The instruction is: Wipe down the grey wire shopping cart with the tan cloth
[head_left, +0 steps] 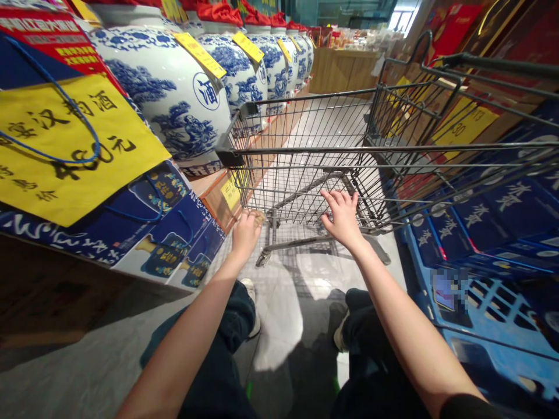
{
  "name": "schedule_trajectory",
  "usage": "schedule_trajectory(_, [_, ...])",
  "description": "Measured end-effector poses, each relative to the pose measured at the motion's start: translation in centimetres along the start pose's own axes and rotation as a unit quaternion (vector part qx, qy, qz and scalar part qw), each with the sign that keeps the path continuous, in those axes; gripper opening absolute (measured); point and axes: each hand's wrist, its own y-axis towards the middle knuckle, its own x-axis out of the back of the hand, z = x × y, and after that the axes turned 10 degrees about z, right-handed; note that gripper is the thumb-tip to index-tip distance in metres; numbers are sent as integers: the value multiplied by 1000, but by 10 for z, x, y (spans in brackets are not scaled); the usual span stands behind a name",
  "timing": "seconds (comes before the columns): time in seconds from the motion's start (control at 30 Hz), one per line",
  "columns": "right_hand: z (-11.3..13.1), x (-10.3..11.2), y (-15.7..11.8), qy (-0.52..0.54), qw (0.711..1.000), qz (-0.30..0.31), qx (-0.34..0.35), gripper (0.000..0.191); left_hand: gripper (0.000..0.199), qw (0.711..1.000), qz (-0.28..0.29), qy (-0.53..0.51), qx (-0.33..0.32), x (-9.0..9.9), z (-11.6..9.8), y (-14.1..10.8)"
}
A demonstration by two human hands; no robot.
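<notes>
A dark wire shopping cart [301, 150] stands crosswise in front of me. My left hand [247, 233] is near its lower left corner, fingers curled around a small tan, crumpled piece that looks like a rag [259, 217]. Most of that piece is hidden by the fingers. In front of the cart's side mesh is my right hand [343, 218], its fingers spread and nothing in it. Whether its fingertips touch the wires, I cannot tell. Below the basket shows the cart's grey lower frame [301, 241] with a caster at its left end.
Large blue-and-white jars [174, 87] with red cloth tops line the left side. A yellow price sign [78, 145] hangs in front of blue gift boxes [174, 250]. On the right, more blue boxes [476, 215] sit by a blue plastic pallet [502, 343]. Grey tiles [279, 314] lie underfoot.
</notes>
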Motion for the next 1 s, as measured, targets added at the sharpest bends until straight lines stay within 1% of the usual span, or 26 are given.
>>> schedule_trajectory(0.1, [0, 0, 0, -12, 1000, -3, 1, 63, 19, 998, -55, -24, -21, 0, -1, -1])
schedule_trajectory(0.13, [0, 0, 0, -17, 1000, -2, 1, 62, 19, 997, -62, -26, -25, 0, -1, 0])
schedule_trajectory(0.17, [0, 0, 0, -20, 1000, -1, 1, 61, 19, 998, -57, -22, -23, -1, -2, 1])
schedule_trajectory(0.27, [1, 1, 0, -23, 1000, 1, -1, 61, 24, 1000, -1, -1, 3, -3, -6, 3])
schedule_trajectory(0.33, [1, 1, 0, -19, 1000, 3, -3, 61, 24, 1000, 7, -2, 12, -2, -9, 3])
schedule_trajectory(0.37, [1, 1, 0, -17, 1000, 4, -3, 62, 23, 1000, -3, -8, 7, 0, -11, 2])
schedule_trajectory(0.47, [1, 1, -1, -12, 1000, 7, -3, 62, 19, 998, -56, -29, -26, 10, -15, 0])
schedule_trajectory(0.53, [1, 1, -1, -7, 1000, 8, -2, 62, 18, 996, -74, -31, -34, 16, -15, 0])
schedule_trajectory(0.57, [1, 2, -1, -4, 1000, 8, -1, 63, 17, 997, -68, -26, -30, 18, -15, 1])
schedule_trajectory(0.63, [1, 2, -1, 3, 1000, 7, -1, 63, 18, 999, -37, -6, -17, 16, -14, 4])
schedule_trajectory(0.7, [1, 2, -1, 9, 1000, 4, -1, 63, 19, 1000, -15, 12, -11, 11, -13, 7])
schedule_trajectory(0.8, [0, 0, -1, 18, 1000, 0, 2, 65, 23, 1000, -6, 26, -16, 1, -13, 7])
schedule_trajectory(0.93, [0, 0, 0, 10, 1000, -3, 1, 66, 31, 998, 53, 38, -6, -7, -17, 2])
schedule_trajectory(1.0, [1, 2, 0, 3, 1000, -1, -5, 64, 29, 998, 47, 38, -2, -6, -20, 1])
